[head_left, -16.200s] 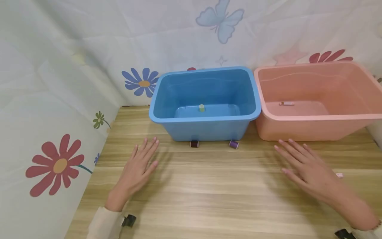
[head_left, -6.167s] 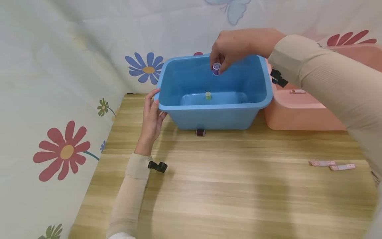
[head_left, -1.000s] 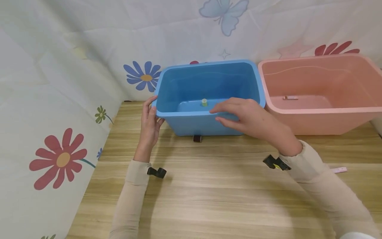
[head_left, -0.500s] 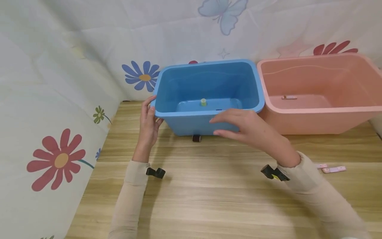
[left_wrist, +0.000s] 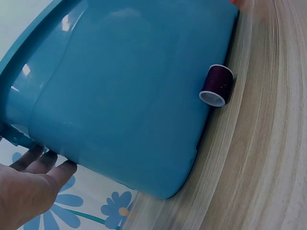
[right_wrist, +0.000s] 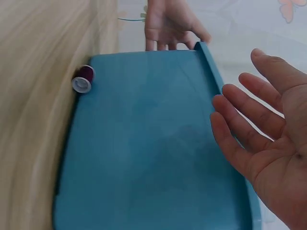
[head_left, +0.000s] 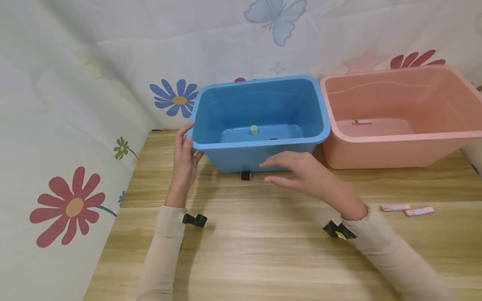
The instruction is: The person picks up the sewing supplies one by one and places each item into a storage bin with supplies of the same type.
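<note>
The left hand (head_left: 183,161) grips the corner rim of the blue plastic tub (head_left: 260,125), while the right hand (head_left: 301,177), fingers spread and empty, hovers near the dark maroon thread spool (head_left: 246,176). That spool lies on the wooden table (head_left: 263,251) against the tub's front wall. The step looks like a reach for it, calling for a leftward pinch.

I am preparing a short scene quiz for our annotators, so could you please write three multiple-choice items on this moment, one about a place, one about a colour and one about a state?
1. Where does the dark maroon thread spool lie?
A. in the pink bin
B. on the table against the blue bin's front wall
C. in the right hand

2. What colour is the spool standing inside the blue bin?
A. light green
B. orange
C. black

3. How is the right hand?
A. pinching a spool
B. fist on the table
C. open, holding nothing

Answers:
1 B: the dark maroon thread spool lies at the blue bin base.
2 A: the green spool shows it.
3 C: the right hand has straight fingers.
</note>
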### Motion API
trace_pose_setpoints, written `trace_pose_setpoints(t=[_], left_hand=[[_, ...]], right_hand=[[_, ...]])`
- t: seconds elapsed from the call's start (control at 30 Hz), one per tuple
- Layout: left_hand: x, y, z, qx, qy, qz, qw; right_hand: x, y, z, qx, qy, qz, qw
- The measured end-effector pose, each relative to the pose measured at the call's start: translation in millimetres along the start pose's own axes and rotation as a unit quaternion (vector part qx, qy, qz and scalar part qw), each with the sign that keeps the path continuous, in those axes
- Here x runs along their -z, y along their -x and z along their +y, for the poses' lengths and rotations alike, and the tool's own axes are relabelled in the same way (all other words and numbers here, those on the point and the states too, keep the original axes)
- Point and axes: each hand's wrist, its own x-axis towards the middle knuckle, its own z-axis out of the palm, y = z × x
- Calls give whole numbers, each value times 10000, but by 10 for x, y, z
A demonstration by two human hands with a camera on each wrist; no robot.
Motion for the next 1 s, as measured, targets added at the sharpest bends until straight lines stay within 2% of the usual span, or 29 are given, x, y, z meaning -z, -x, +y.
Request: trace_pose_setpoints(t=[0.3, 0.53, 0.77, 1.0], left_hand=[[-1, 1, 9, 9, -27, -31, 10000], [1, 4, 20, 10, -27, 20, 10000], [9, -2, 20, -2, -21, -4, 10000], [8, 12, 6, 16, -22, -20, 10000]], right_hand=[[-186, 72, 41, -523, -141, -266, 9982], [-320, 103, 89, -511, -279, -237, 9980], [-449, 132, 130, -963, -624, -451, 9924], [-584, 147, 203, -1324, -792, -372, 9873]])
